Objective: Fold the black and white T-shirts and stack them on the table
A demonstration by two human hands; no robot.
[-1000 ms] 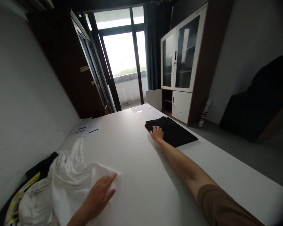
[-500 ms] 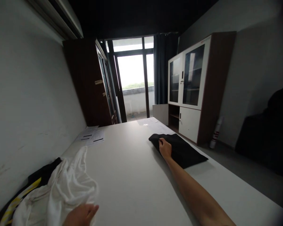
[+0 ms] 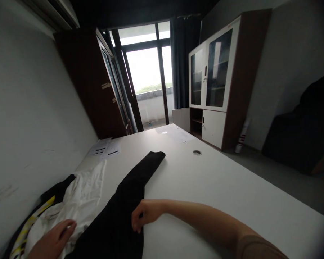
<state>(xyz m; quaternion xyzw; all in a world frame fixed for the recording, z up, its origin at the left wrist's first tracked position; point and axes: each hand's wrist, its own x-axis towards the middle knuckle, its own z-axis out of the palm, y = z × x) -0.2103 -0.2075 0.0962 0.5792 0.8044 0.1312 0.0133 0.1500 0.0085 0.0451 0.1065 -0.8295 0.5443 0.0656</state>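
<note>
A long black garment lies across the near part of the white table, with one narrow piece, like a sleeve or a leg, reaching away from me. My right hand is closed at its right edge, fingers curled down onto the dark cloth. Over at the lower left, my left hand is above the white cloth, loosely bent, with a gap by the thumb and nothing seen in it. The garment's near end runs out of view at the bottom.
A black and yellow cloth lies by the left wall. Printed papers lie at the far left, more sheets at the far end. A round cable hole is at the right. A white cabinet stands beyond.
The black cloth has gone from the right side of the table to the middle and nearer me. My right hand has come back leftward with it. My view has tilted down slightly.
</note>
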